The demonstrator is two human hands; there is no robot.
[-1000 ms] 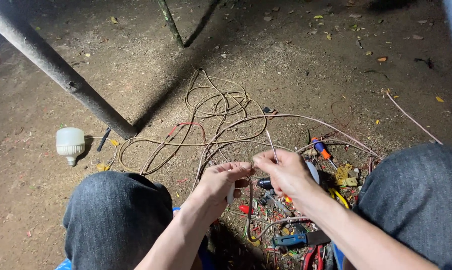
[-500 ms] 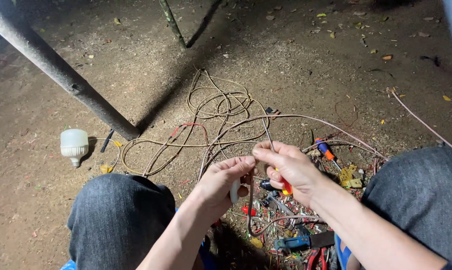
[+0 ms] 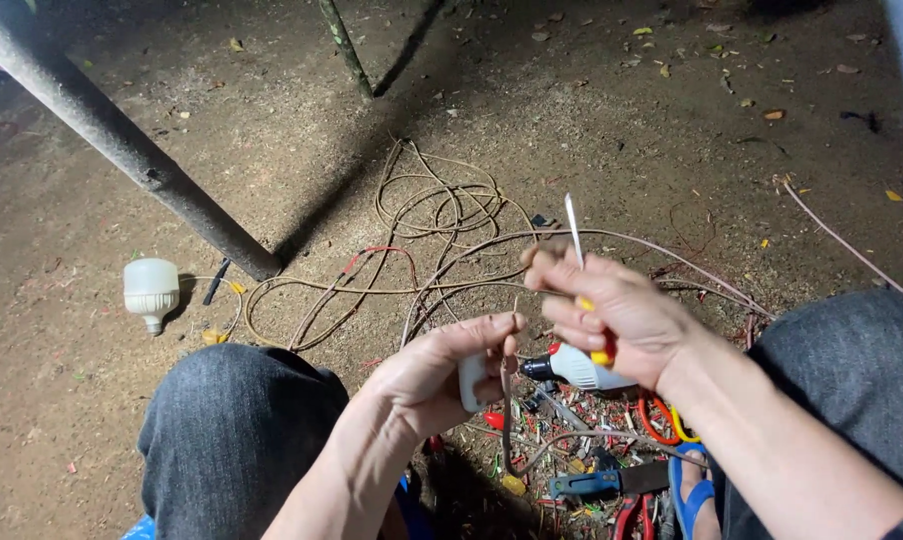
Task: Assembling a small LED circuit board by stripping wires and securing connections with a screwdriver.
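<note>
screwdriver handle hidden, white fitting half-covered

Crouched, both knees up in grey trousers, forearms reaching forward between them. Left hand low and near the middle, palm turned inward, fingers curled with the thumb and fingertips pinched together (closed on something small and white). Right hand a little higher and just beside it, knuckles upward, fingers folded into a loose fist, thumb pressed along the forefinger. Wrists bare, hands nearly touching.
</note>
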